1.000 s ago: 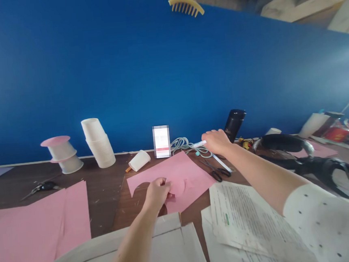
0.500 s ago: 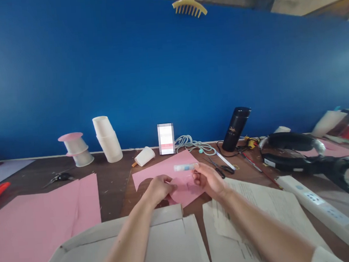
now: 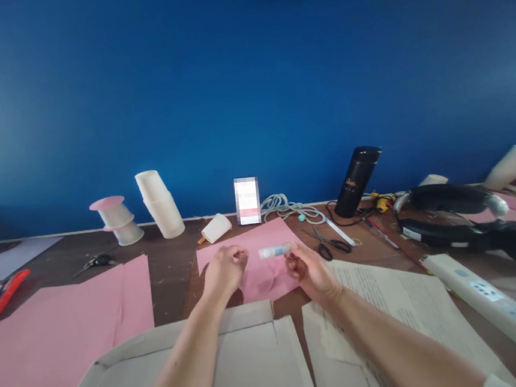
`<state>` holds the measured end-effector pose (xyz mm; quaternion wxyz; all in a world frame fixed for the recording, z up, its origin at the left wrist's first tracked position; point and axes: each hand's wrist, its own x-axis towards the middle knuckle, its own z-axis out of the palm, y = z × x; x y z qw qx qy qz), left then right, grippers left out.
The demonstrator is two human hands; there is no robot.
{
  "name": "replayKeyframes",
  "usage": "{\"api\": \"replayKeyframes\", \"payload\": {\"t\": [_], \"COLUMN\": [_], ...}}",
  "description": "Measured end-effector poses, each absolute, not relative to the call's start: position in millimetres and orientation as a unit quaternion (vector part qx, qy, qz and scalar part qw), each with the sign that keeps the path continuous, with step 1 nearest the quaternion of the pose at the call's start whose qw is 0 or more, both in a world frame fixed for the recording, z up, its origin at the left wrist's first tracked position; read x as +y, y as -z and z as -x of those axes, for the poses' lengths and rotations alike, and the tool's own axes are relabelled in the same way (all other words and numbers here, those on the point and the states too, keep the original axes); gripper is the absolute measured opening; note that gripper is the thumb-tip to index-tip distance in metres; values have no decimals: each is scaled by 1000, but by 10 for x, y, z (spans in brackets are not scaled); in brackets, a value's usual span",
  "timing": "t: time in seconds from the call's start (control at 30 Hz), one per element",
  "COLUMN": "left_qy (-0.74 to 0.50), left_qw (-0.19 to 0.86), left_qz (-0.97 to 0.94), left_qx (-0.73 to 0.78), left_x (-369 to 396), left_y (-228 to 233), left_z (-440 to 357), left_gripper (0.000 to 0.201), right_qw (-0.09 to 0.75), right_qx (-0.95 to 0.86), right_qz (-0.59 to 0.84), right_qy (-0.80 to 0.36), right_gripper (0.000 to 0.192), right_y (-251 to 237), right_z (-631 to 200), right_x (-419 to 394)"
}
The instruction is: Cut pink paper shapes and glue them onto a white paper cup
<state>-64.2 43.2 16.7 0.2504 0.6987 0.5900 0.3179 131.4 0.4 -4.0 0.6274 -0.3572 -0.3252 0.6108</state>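
Note:
My right hand (image 3: 312, 270) grips a glue stick (image 3: 274, 251), a pale see-through tube with a blue label, by its right end. The tube is held level above a sheet of pink paper (image 3: 261, 234). Left of the tube, my left hand (image 3: 226, 268) is over the left part of the pink paper, its fingers curled toward the thumb. Whatever those fingers hold, if anything, is hidden. A pink paper piece (image 3: 261, 282) lies on the sheet between my hands. Scissors (image 3: 328, 246) rest with blades apart, right of my right hand.
Behind the paper stand a phone (image 3: 247, 200) and a tipped paper cup (image 3: 216, 228). Stacked cups (image 3: 162, 208) are at left, a black bottle (image 3: 359, 181) at right. A white box (image 3: 250, 363), printed sheets (image 3: 393, 296) and a power strip (image 3: 488, 294) lie nearer me.
My left hand has lifted off the pink paper piece and moved up and left. My right hand still holds the glue stick in nearly the same place. The view has tilted down slightly.

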Motion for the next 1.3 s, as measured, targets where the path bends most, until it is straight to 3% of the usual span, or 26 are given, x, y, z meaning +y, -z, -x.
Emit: {"api": "replayKeyframes", "payload": {"t": [0.07, 0.2, 0.33, 0.8, 1.1, 1.3], "left_qy": [-356, -363, -345, -371, -351, -268], "left_qw": [277, 440, 521, 472, 508, 349], "left_qz": [-689, -643, -634, -669, -571, -670], "left_qx": [567, 511, 456, 438, 541, 597], "left_x": [440, 381, 307, 241, 317, 413], "left_y": [-211, -303, -356, -251, -221, -332], "left_z": [621, 561, 494, 334, 390, 723], "left_gripper": [25, 45, 43, 34, 49, 48], "right_qw": [625, 623, 619, 604, 626, 633], "right_qx": [-328, -352, -376, -411, -332, -330], "right_qz": [364, 380, 395, 420, 386, 374], "right_qy": [-607, -586, -565, -538, -590, -592], "right_gripper": [22, 23, 26, 21, 21, 19], "right_y": [39, 48, 55, 168, 103, 99], "right_z": [-1321, -1331, -1339, -1294, -1317, -1315], "right_x": [17, 40, 49, 74, 76, 65]}}
